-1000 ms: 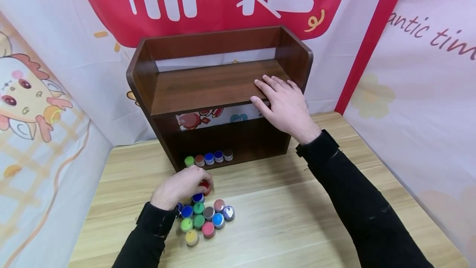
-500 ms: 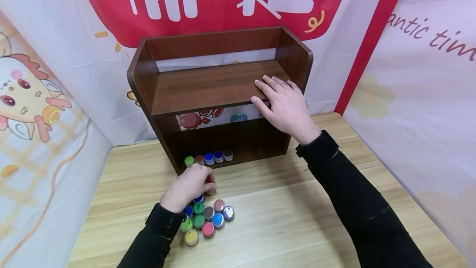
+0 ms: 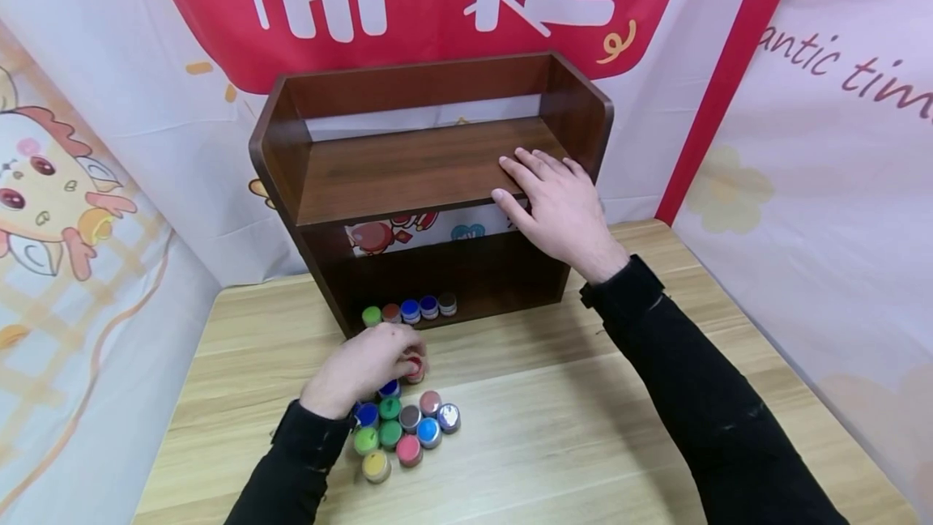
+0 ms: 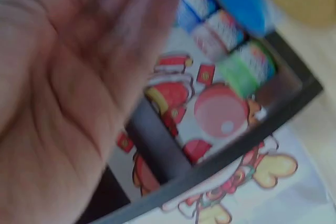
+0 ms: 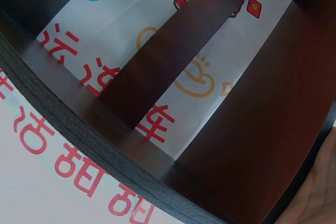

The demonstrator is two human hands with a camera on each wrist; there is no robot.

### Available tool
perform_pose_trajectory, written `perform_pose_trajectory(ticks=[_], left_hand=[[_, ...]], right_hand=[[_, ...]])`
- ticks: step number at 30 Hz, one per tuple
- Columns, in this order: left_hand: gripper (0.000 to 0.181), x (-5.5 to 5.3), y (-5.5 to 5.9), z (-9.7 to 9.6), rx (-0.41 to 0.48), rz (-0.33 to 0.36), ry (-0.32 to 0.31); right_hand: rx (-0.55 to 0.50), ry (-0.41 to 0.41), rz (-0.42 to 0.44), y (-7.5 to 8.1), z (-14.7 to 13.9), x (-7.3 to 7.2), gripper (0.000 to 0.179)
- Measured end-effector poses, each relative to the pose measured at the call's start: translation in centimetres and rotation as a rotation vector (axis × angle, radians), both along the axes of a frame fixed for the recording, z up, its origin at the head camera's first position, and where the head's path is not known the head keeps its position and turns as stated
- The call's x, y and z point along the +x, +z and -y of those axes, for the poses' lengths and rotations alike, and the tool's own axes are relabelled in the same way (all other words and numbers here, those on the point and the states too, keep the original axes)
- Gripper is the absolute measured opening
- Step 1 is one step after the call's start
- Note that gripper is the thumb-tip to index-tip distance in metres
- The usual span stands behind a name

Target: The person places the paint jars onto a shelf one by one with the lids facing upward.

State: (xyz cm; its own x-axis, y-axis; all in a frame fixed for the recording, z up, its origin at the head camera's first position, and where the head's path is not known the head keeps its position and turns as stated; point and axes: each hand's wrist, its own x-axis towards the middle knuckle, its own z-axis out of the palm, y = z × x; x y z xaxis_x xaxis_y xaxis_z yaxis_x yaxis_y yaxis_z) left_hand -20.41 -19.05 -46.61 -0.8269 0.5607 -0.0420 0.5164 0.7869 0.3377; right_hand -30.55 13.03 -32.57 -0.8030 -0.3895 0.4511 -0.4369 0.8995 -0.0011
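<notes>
In the head view my left hand pinches a small red-lidded paint jar between thumb and fingers, just above the table in front of the shelf unit. Below it stands a cluster of jars with blue, green, pink, yellow and other lids, among them a yellow-lidded jar. My right hand lies with spread fingers on the right end of the upper board of the brown wooden shelf unit. The left wrist view is blurred; my left palm fills its left side, and the held jar cannot be made out there.
On the lower shelf several jars stand in a row at the left, beginning with a light-green-lidded jar. Light wood table lies in front. Printed cloth walls enclose the back and sides.
My left hand has shifted slightly right with the red-lidded jar, whose lid was mostly hidden half a second ago and shows again now. My right hand has not moved.
</notes>
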Motion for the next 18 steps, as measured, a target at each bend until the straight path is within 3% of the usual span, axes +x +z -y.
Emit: perform_pose_trajectory(ticks=[3, 5, 13, 18], left_hand=[[0.016, -0.09, 0.31, 0.44, -0.025, 0.067, -0.101], [0.02, -0.11, 0.33, 0.57, -0.046, 0.092, -0.124], [0.016, -0.14, -0.23, 0.24, -0.04, 0.073, -0.161], [0.012, -0.11, -0.3, 0.21, -0.028, 0.061, -0.131]], right_hand=[[0.002, -0.004, -0.004, -0.07, 0.0, -0.12, 0.075], [0.002, -0.005, -0.004, -0.1, -0.01, -0.13, 0.076], [-0.001, -0.004, 0.002, -0.04, -0.02, 0.06, 0.077], [-0.003, -0.004, 0.001, 0.0, 0.01, 0.13, 0.077]])
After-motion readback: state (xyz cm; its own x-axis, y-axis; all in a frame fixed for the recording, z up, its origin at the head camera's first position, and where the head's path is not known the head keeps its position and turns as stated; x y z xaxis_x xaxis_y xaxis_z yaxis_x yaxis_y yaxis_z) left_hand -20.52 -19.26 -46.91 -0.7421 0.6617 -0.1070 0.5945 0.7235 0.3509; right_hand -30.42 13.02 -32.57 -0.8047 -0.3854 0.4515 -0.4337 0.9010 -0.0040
